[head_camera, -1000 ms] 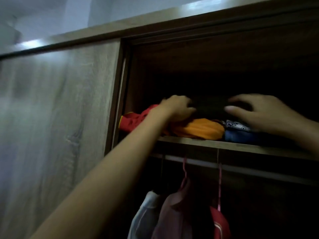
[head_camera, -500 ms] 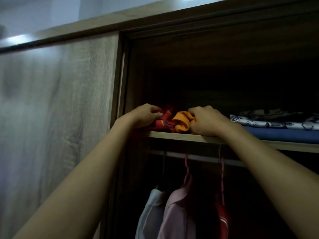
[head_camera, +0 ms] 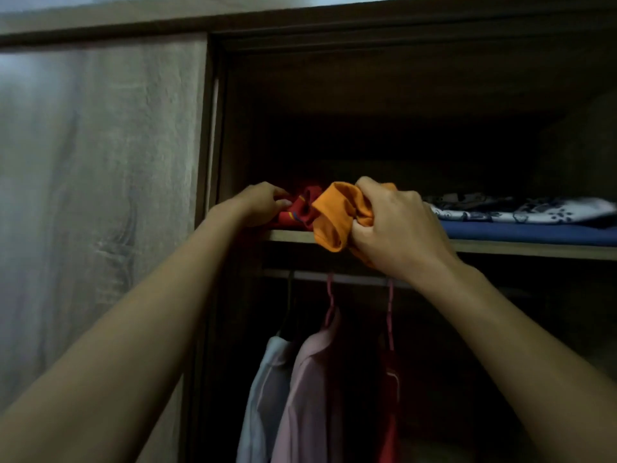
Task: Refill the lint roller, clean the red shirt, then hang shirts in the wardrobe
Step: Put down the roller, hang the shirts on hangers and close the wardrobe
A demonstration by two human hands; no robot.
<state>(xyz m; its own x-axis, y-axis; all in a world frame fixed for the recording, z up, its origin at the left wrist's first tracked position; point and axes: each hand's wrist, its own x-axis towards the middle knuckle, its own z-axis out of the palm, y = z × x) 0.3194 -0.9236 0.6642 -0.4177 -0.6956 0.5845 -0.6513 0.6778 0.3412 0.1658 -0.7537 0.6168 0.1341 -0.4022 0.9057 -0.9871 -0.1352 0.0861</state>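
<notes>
Wardrobe shelf (head_camera: 500, 250), frame centre: red shirt (head_camera: 302, 210) bunched, axis indeterminate, gripped by left hand (head_camera: 260, 203); right hand (head_camera: 397, 228) clutches orange garment (head_camera: 337, 218) overhanging edge. Folded blue cloth (head_camera: 534, 232) right.

Dim, soft-focus frame; wardrobe (head_camera: 400, 135) interior sinks into deep shadow.

This is a home bedroom or dressing area, seen at a wood-grain laminate wardrobe (head_camera: 100, 195) with its door slid to the left. A wooden shelf (head_camera: 500, 250) holds folded clothes: a blue garment (head_camera: 534, 233) under a patterned white one (head_camera: 521, 212). Below, a metal rail (head_camera: 350, 279) carries pink plastic hangers (head_camera: 330, 302) with a pale pink shirt (head_camera: 310, 396) and a white shirt (head_camera: 267, 379).
</notes>
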